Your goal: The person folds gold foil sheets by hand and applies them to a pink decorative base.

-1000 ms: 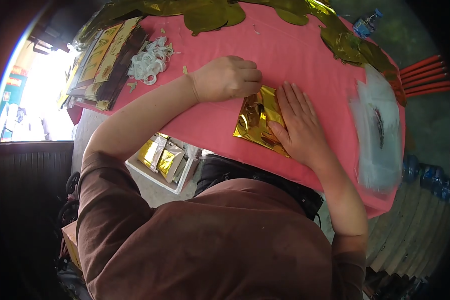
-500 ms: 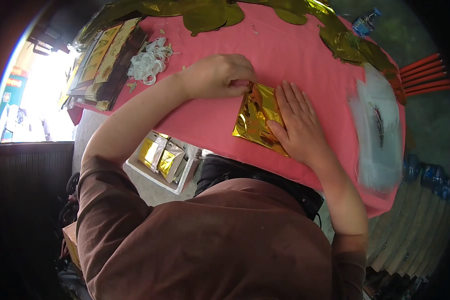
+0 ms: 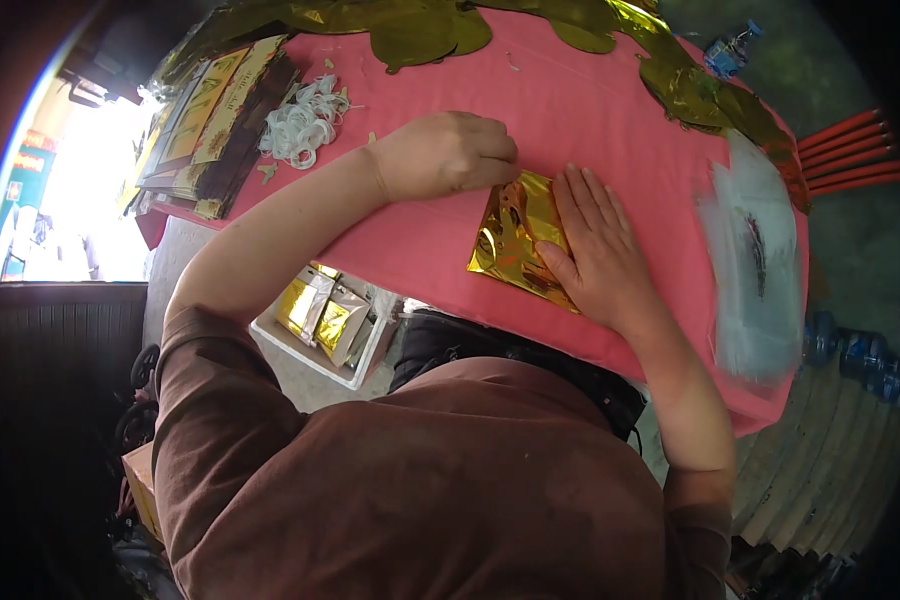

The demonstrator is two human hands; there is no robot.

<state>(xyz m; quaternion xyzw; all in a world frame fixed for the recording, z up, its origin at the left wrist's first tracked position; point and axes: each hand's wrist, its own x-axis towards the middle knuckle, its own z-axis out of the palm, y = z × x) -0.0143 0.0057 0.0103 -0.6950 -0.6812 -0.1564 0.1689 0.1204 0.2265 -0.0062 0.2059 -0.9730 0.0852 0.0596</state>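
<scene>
A folded gold foil balloon (image 3: 515, 240), flat and shiny, lies near the front edge of the pink-covered table (image 3: 590, 110). My left hand (image 3: 452, 155) is closed at its upper left corner, with the fingers curled and the fingertips hidden behind the knuckles. That corner is covered by the hand, which seems to pinch it. Flat on the balloon's right side rests my right hand (image 3: 598, 242), its fingers stretched out and pointing away from me, the thumb spread across the foil.
White ribbon loops (image 3: 305, 120) lie left of my left hand, beside stacked printed cards (image 3: 205, 120). More gold foil balloons (image 3: 430, 35) line the far edge. Clear plastic bags (image 3: 760, 260) are piled on the right. Below the table, a white box (image 3: 355, 375) holds gold packs.
My left hand has turned slightly, and its fingers have closed over the balloon's corner, so the gap between thumb and forefinger no longer shows. My right hand stays in place.
</scene>
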